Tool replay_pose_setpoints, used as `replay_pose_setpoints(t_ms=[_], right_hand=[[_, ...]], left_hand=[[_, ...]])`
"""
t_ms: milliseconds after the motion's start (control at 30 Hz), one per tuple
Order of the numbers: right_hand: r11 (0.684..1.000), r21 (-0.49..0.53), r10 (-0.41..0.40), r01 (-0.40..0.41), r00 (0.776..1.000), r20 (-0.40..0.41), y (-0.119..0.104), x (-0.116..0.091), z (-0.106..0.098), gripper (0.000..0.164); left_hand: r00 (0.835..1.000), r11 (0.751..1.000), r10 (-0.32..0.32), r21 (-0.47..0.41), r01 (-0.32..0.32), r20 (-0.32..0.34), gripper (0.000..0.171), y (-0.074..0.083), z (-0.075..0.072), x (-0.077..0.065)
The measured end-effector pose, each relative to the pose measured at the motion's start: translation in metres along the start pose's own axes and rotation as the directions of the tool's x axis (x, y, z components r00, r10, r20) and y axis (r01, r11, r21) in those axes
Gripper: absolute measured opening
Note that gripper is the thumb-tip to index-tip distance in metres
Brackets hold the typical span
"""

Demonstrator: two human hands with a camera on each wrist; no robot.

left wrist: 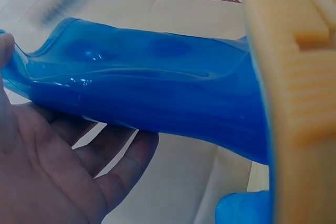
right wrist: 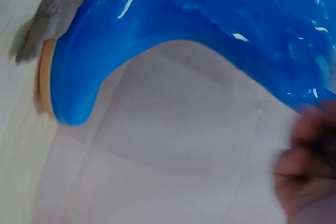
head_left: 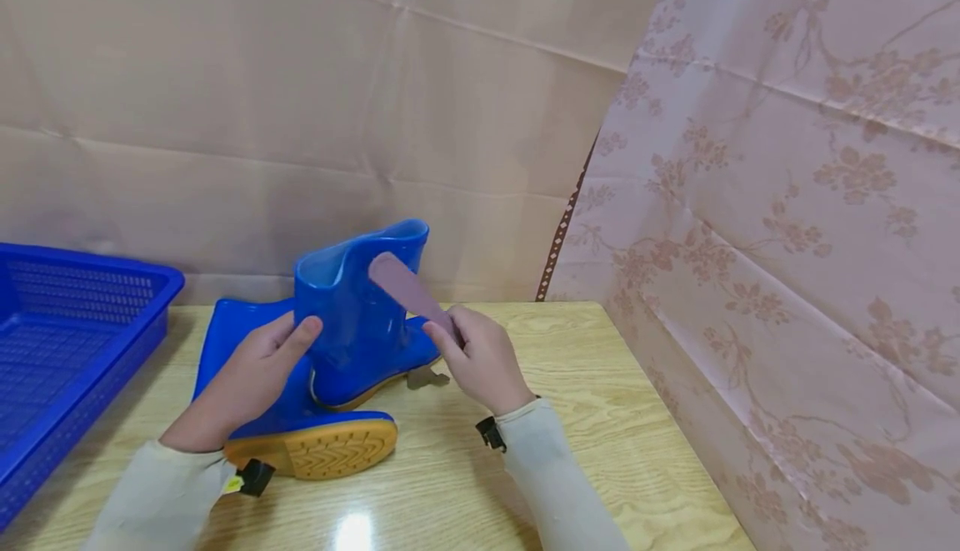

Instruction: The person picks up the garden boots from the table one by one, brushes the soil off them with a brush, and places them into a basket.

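A blue rubber boot [head_left: 360, 318] stands on the table, its open top tilted a little. My left hand [head_left: 258, 372] grips the edge of its shaft, thumb on the near side; in the left wrist view the other fingers lie along the far side. My right hand [head_left: 480, 359] holds a pink brush [head_left: 408, 288] by its handle, the head in front of the boot's upper shaft. Blurred bristles [left wrist: 68, 1] show in the left wrist view. The second blue boot [head_left: 232, 343] lies on its side below my left hand, its tan sole [head_left: 341, 449] facing me.
At the left stands a blue plastic basket [head_left: 142, 318]. A grey-brown patch [head_left: 427, 378], of what I cannot tell, lies against the standing boot's sole. Beige cloth [head_left: 450, 117] hangs behind the wood-grain table [head_left: 600, 418], with flowered cloth [head_left: 810, 242] on the right.
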State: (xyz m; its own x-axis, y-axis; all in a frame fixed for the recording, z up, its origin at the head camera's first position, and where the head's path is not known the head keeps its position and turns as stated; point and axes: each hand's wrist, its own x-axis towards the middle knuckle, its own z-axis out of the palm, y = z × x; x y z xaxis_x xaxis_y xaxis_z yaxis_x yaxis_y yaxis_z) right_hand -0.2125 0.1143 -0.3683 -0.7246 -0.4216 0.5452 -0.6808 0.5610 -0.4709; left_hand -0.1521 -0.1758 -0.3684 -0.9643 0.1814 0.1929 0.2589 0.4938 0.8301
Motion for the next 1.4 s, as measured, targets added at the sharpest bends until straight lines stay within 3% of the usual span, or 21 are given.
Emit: replay_pose_setpoints(t_ms=[167,367,567,733,900,1033,1267,1400], right_hand=[[0.992,0.041,-0.107,0.120,0.967,-0.231,0.003,-0.001,-0.001,0.033],[0.996,0.053,-0.044,0.065,0.941,-0.334,0.004,0.001,0.000,0.023],[0.997,0.076,-0.003,0.028,0.951,-0.311,0.006,0.001,-0.001,0.022],[0.996,0.083,0.011,0.013,0.961,-0.275,0.007,0.002,-0.002,0.022],[0.996,0.093,0.039,-0.015,0.964,-0.261,0.008,0.001,-0.004,0.024],[0.995,0.095,0.053,-0.028,0.963,-0.264,0.010,0.001,-0.005,0.025],[0.993,0.105,0.071,-0.044,0.962,-0.264,0.011,0.002,-0.007,0.026],[0.992,0.113,0.076,-0.047,0.960,-0.268,0.011,0.003,-0.009,0.027]], left_hand=[[1.000,0.999,-0.015,0.044,0.015,0.012,0.065,0.001,0.001,0.002],[0.997,0.990,-0.082,0.114,0.080,0.014,0.074,0.001,0.002,0.005],[0.986,0.976,-0.163,0.153,0.158,0.023,0.082,-0.003,0.005,0.009],[0.983,0.974,-0.180,0.140,0.175,0.024,0.078,-0.005,0.007,0.010],[0.977,0.978,-0.204,0.035,0.207,-0.061,0.065,-0.007,0.009,0.012],[0.969,0.980,-0.196,-0.043,0.192,-0.147,0.059,-0.005,0.008,0.017],[0.943,0.984,-0.176,-0.047,0.170,-0.282,0.062,0.006,0.001,0.023],[0.952,0.992,-0.124,-0.046,0.115,-0.280,0.058,0.006,-0.010,0.025]])
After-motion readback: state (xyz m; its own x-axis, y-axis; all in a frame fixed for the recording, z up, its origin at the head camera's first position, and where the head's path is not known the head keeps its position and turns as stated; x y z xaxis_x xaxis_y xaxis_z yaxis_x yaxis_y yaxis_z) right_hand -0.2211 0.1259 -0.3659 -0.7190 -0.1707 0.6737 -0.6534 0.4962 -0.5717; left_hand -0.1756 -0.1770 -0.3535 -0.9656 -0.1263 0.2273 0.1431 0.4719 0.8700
